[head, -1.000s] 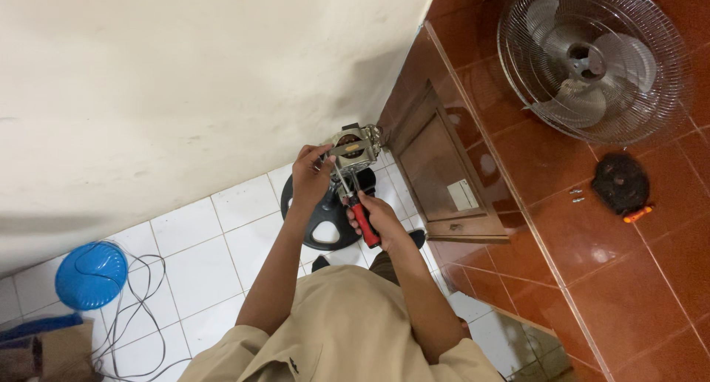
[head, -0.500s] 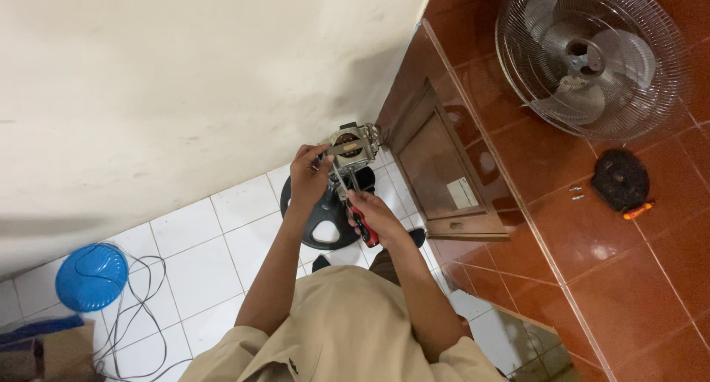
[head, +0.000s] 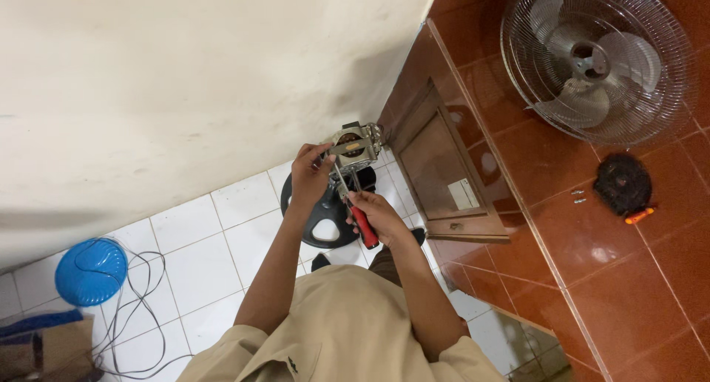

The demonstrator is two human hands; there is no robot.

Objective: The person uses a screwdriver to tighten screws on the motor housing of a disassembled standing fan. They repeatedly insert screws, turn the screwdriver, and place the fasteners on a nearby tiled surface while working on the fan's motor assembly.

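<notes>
One pale label and one cardboard box; no signs or screens.

A small rectangular label, pale grey-white, sits on the sloping brown wooden panel at about three o'clock from the picture's middle, near the panel's lower right corner; any print on it is too small to make out. At about eight o'clock, in the bottom left corner of the view, a brown cardboard box stands on the white tiled floor, cut off by the frame's edge, with a flat blue piece lying along its top edge. The box shows plain brown faces, with no marking that can be told from here.
</notes>
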